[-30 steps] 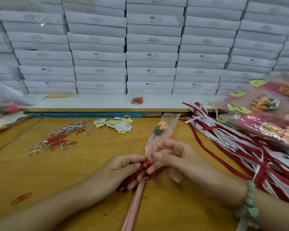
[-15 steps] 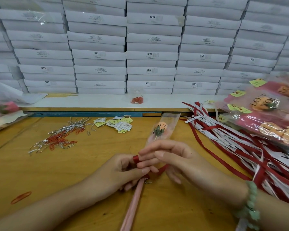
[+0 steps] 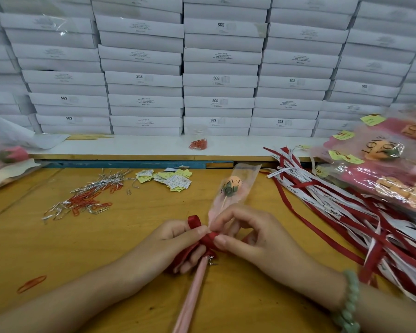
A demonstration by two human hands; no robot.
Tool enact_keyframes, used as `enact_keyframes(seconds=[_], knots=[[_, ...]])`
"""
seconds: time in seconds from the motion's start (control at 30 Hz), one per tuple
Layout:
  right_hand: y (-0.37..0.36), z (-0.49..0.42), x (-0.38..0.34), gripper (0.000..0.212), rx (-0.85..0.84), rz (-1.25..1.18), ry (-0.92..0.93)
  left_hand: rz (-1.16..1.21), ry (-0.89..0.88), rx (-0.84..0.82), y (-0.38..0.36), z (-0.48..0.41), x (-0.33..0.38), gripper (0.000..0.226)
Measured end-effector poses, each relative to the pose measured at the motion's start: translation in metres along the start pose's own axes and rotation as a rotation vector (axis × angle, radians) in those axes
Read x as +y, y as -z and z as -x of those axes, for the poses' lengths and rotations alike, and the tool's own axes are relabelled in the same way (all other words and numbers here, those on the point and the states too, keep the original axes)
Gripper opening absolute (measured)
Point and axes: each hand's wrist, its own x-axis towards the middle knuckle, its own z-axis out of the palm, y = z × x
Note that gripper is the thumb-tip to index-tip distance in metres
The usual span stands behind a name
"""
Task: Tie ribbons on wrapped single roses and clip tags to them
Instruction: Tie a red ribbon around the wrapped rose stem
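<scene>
Wooden bench (image 3: 58,248), white boxes (image 3: 144,78) stacked behind. Wrapped rose (image 3: 231,188) lies centre. Left hand (image 3: 175,243) and right hand (image 3: 252,236), close together, pinch the red ribbon (image 3: 208,237) at its stem. Judged light, crinkly, slippery; grip best at the stem.
</scene>
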Motion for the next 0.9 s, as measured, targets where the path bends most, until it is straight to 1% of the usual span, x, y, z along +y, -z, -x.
enact_keyframes(seconds=[0.13, 0.23, 0.37, 0.47, 0.57, 0.7, 0.77, 0.9], knots=[[-0.001, 0.000, 0.001, 0.006, -0.009, 0.059, -0.006, -0.008, 0.004, 0.000, 0.000, 0.000, 0.001, 0.049], [-0.002, 0.000, 0.001, 0.006, 0.002, 0.110, 0.001, -0.006, -0.009, 0.067, 0.000, -0.002, -0.002, 0.053], [-0.002, 0.000, 0.001, 0.008, 0.038, 0.127, 0.004, 0.051, -0.071, 0.144, 0.000, -0.005, -0.004, 0.034], [-0.002, 0.001, 0.000, 0.009, 0.063, 0.121, -0.001, 0.155, -0.068, 0.185, 0.001, -0.006, -0.007, 0.027], [-0.002, 0.001, -0.001, 0.010, 0.074, 0.130, 0.009, 0.230, -0.065, 0.198, 0.003, -0.007, -0.011, 0.020], [-0.001, 0.001, -0.002, 0.010, 0.091, 0.134, 0.021, 0.300, -0.063, 0.170, 0.005, -0.007, -0.011, 0.010], [-0.001, 0.002, -0.003, 0.009, 0.095, 0.150, 0.035, 0.324, -0.050, 0.159, 0.006, -0.006, -0.010, 0.011], [-0.001, 0.003, -0.003, 0.011, 0.087, 0.165, 0.059, 0.379, -0.039, 0.124, 0.006, -0.005, -0.008, 0.023]])
